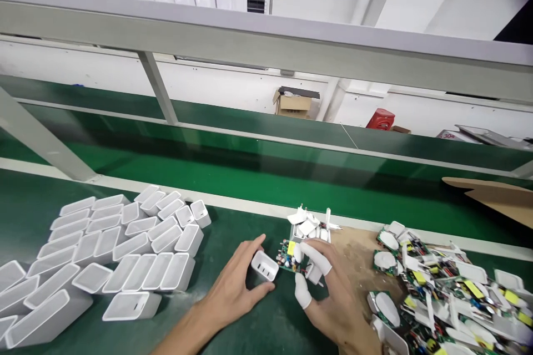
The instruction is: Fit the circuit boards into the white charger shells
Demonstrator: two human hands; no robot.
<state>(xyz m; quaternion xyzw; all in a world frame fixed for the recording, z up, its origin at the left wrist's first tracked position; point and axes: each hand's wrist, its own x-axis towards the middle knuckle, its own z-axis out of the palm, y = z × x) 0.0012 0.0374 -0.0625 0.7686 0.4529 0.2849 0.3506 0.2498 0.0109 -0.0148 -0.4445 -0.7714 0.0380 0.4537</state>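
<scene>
My left hand [239, 277] is curled around a small white plastic charger housing [265, 266], its open end facing me with slots visible inside. Close to its right, my right hand [322, 288] wears white finger cots on the thumb and fingers. Those fingers grip a green circuit board [287, 255] with a yellow block and small components on it. The board's left edge is right beside the housing; whether they touch is hard to make out. Behind my right hand stands a white container [308, 227] heaped with small white plastic parts.
Many open white housings [137, 241] stand in rows at the left. A large pile of circuit board assemblies [453, 294] covers the right, partly over brown cardboard [353, 255]. A grey frame rail [266, 33] crosses above the bench, with a cardboard box [293, 104] beyond.
</scene>
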